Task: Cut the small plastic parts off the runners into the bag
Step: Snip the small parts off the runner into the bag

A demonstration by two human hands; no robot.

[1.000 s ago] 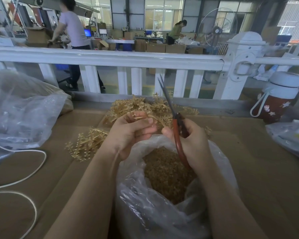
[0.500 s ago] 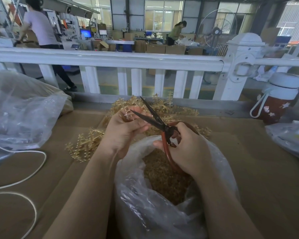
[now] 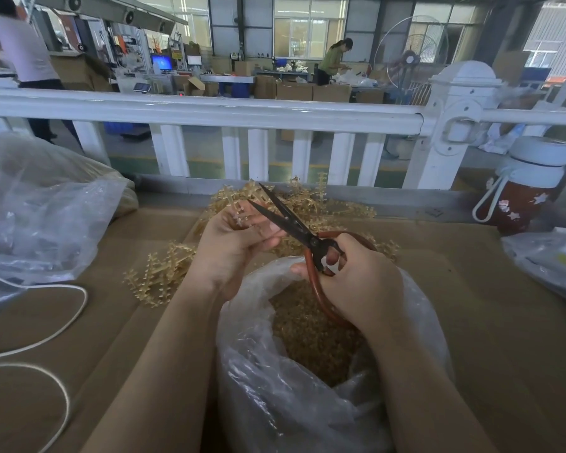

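A factory floor lies beyond a white railing (image 3: 209, 111), with cartons, a pedestal fan (image 3: 409, 50) and two workers at distant benches. On the near side is a cardboard-covered worktable (image 3: 490, 289), where a heap of amber runners (image 3: 307, 204) sits just in front of the rail and a smaller cluster of runners (image 3: 159, 276) lies to the left.

The left hand (image 3: 239, 237) pinches one runner (image 3: 239, 215) between thumb and curled fingers, holding it above the far lip of the open clear bag (image 3: 275, 387), which is already well filled with cut parts (image 3: 311, 328). The right hand (image 3: 356, 282) grips the red-handled scissors (image 3: 307, 237), with fingers curled through the loop handles. The blades are parted, with their tips at the runner.

To do this cut well, I judge the runner should come a little nearer, over the bag mouth, so freed pieces drop inside instead of onto the cardboard. The blades should meet the thin gate close to each part, cutting deep in the blades, not at the tips, while the pinching fingers stay behind the cut line. Turning the runner between snips should bring each branch to the blades.

A red flask (image 3: 523, 194) with a white lid and cord loop stands at the right, decorated with pale stars and a flower; I see no lettering on it. A blue monitor (image 3: 161, 63) glows far off, and wall signs there are too small to read.
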